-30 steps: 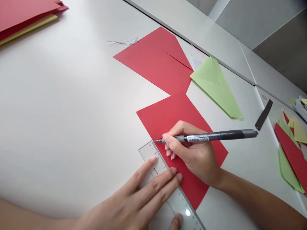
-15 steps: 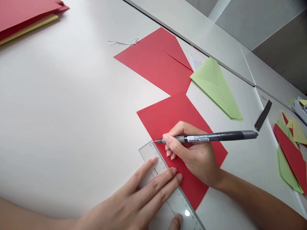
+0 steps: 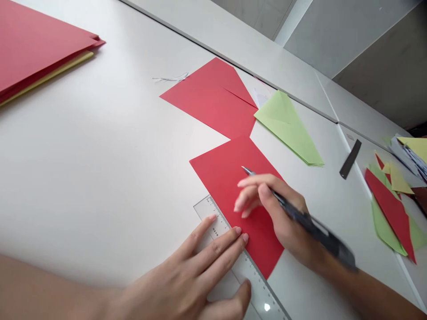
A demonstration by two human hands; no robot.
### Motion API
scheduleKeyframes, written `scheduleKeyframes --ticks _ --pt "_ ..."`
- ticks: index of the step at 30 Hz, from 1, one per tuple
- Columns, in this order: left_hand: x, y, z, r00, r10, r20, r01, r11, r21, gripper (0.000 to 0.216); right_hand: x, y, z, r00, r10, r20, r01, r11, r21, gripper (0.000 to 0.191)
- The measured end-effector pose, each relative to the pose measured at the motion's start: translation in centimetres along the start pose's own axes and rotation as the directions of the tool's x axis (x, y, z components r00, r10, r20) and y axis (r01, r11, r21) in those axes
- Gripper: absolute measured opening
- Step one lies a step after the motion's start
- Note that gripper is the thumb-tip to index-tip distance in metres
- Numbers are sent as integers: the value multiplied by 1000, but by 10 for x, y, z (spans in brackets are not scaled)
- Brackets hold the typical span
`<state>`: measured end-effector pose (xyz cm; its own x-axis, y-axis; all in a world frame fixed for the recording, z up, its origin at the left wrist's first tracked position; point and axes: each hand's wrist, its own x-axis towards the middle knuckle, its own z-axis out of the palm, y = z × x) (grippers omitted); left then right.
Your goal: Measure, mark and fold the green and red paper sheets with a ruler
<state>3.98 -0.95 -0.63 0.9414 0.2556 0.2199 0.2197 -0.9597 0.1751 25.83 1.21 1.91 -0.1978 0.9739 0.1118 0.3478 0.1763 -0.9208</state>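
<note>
My left hand (image 3: 196, 275) lies flat, fingers spread, on a clear plastic ruler (image 3: 213, 218) that runs along the lower left edge of a red paper sheet (image 3: 227, 178). My right hand (image 3: 276, 213) grips a dark pen (image 3: 300, 220), blurred by motion, with its tip up over the middle of that sheet, away from the ruler. A second, larger red sheet (image 3: 213, 98) lies just beyond, touching the near one at a corner.
A folded green paper (image 3: 290, 129) lies right of the red sheets. A red and yellow paper stack (image 3: 40, 53) sits at the far left. A dark pen cap (image 3: 350, 159) and coloured paper offcuts (image 3: 390, 204) lie at the right. A thin paper sliver (image 3: 170, 79) rests behind.
My right hand has lifted the pen tip off the ruler's edge and swung it to the right and up over the red sheet. The view has tilted slightly. My left hand stays on the ruler.
</note>
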Motion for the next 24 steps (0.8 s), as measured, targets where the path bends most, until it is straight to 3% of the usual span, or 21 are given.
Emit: scheduleKeyframes --ticks 3,5,7,11,13,16,18,24 --pt "-2 1 -2 1000 16 -1 -16 999 -29 62 -39 -5 -15 968 -228 110 252 907 -338 23" --pt "-2 1 -2 999 35 -17 -35 998 -42 74 -70 -3 -22 886 -372 275 463 712 -528 26" --pt "0 0 -3 999 42 -25 -43 998 -35 79 -98 4 -25 856 -380 350 515 566 -644 31" --pt "5 -3 -9 998 31 -48 -31 999 -7 66 -138 16 -21 866 -340 366 491 448 -747 28" --pt "9 -5 -11 997 8 -78 -9 1000 -11 59 -147 17 -18 874 -320 366 479 434 -763 27" --pt "16 -11 -13 992 4 -126 -4 1000 -1 47 -152 12 -18 911 -246 332 412 493 -766 13" --pt "19 -19 -15 991 26 -132 -24 1000 14 42 -152 10 -22 927 -231 297 376 559 -739 26" --pt "13 -62 -36 993 113 -18 -111 991 72 34 -155 16 -36 919 -189 345 381 652 -656 31"
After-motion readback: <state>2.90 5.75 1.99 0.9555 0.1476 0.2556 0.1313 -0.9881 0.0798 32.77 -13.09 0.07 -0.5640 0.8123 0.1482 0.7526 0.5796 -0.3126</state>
